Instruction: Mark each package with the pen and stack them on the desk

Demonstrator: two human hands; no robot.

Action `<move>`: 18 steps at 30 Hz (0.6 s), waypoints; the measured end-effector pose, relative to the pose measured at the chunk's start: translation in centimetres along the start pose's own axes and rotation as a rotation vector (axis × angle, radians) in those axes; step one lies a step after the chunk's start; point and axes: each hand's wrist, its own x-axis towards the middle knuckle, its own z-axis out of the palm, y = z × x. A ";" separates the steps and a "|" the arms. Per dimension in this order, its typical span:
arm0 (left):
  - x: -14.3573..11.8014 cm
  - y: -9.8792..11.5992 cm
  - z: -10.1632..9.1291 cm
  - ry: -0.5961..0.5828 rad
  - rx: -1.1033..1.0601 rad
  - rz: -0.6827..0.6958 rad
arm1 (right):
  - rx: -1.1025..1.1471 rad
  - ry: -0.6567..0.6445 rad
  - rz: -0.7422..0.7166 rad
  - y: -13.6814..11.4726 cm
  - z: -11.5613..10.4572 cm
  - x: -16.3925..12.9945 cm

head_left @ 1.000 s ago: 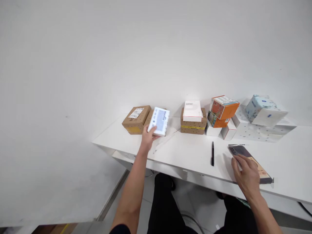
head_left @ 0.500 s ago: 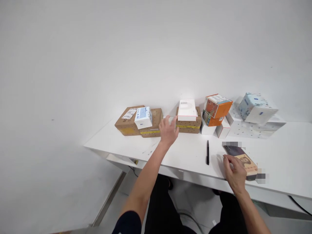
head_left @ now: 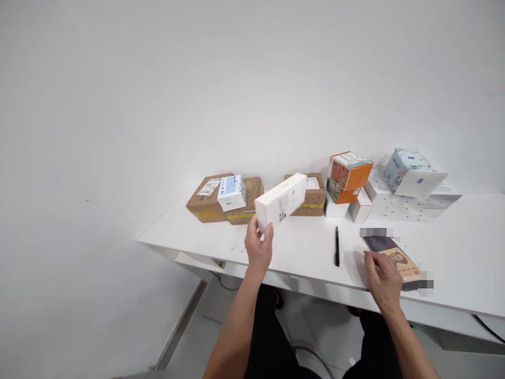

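Note:
My left hand (head_left: 259, 251) grips one end of a slim white box (head_left: 282, 200), thumb in front and fingers behind. The box is held tilted above the table, its far end before a cardboard carton (head_left: 314, 196). My right hand (head_left: 383, 280) rests at the table's front edge, fingers curled in with thumb and forefinger close together; nothing shows in them. It lies beside a book (head_left: 402, 263) with a portrait on its cover, overlapping the book's left side in view. A black pen (head_left: 336, 246) lies to the left of that hand.
Two brown cartons (head_left: 203, 205) stand at the left with a tissue pack (head_left: 232, 193) on top. Stacked orange boxes (head_left: 351, 173) sit on white boxes (head_left: 360, 206). Another tissue pack (head_left: 414, 176) tops a dotted white box (head_left: 394, 208). A wall backs the white table (head_left: 300, 247).
My left hand has taken the white box off the cardboard carton and drawn it toward me, tilting it. A label on the carton's top now shows. My right hand has stayed in place.

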 end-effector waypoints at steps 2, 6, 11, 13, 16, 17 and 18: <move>-2.8 -0.6 -2.2 0.002 -0.166 -0.249 | -0.011 0.008 0.017 -0.1 0.0 0.0; -7.3 -3.6 -3.6 0.020 -0.316 -0.628 | -0.054 0.003 0.059 -0.5 0.0 -0.1; -10.1 -5.5 -2.6 -0.030 -0.352 -0.746 | -0.054 -0.005 0.052 -0.6 0.0 -0.2; -10.4 -5.4 -2.4 -0.046 -0.329 -0.721 | -0.054 -0.011 0.066 -0.5 0.0 -0.2; -10.5 -5.2 -2.5 -0.085 -0.281 -0.686 | -0.071 -0.057 0.127 -0.3 0.1 0.1; -10.5 -5.2 -2.6 -0.086 -0.268 -0.678 | -0.081 -0.092 0.157 -0.3 0.2 0.2; -10.5 -5.2 -2.6 -0.081 -0.259 -0.671 | -0.093 -0.135 0.189 -0.3 0.3 0.4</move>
